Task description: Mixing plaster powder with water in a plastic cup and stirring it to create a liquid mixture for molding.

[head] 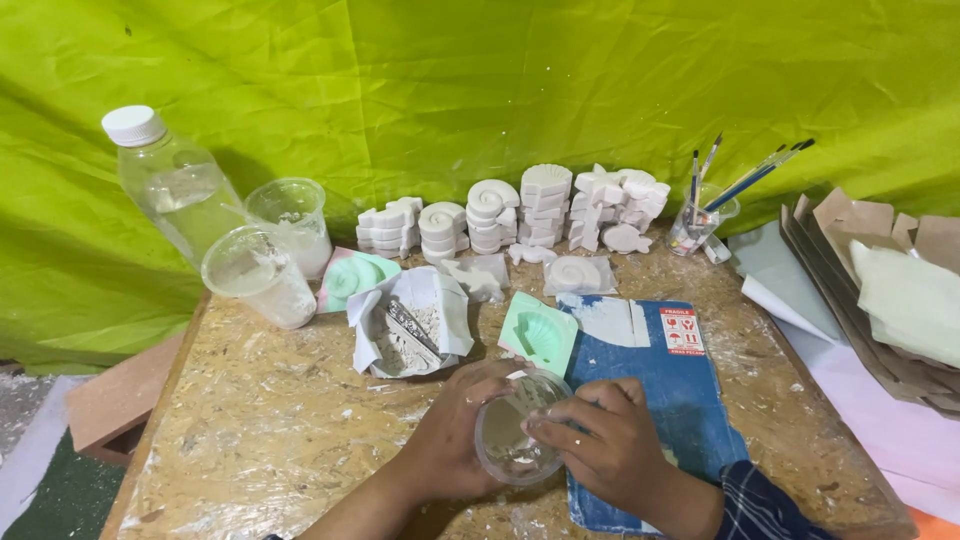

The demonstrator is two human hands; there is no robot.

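Observation:
My left hand grips the side of a clear plastic cup tilted toward me, its inside smeared with white residue. My right hand rests on the cup's right rim, fingers reaching into its mouth. Just beyond the cup lies a mint-green shell mould on the edge of a blue board. An opened white bag of plaster powder with a tool stuck in it sits to the left of the mould.
Stacks of white plaster shell casts line the back by the green cloth. A water bottle and two clear cups stand at left. A brush jar and cardboard sheets lie at right.

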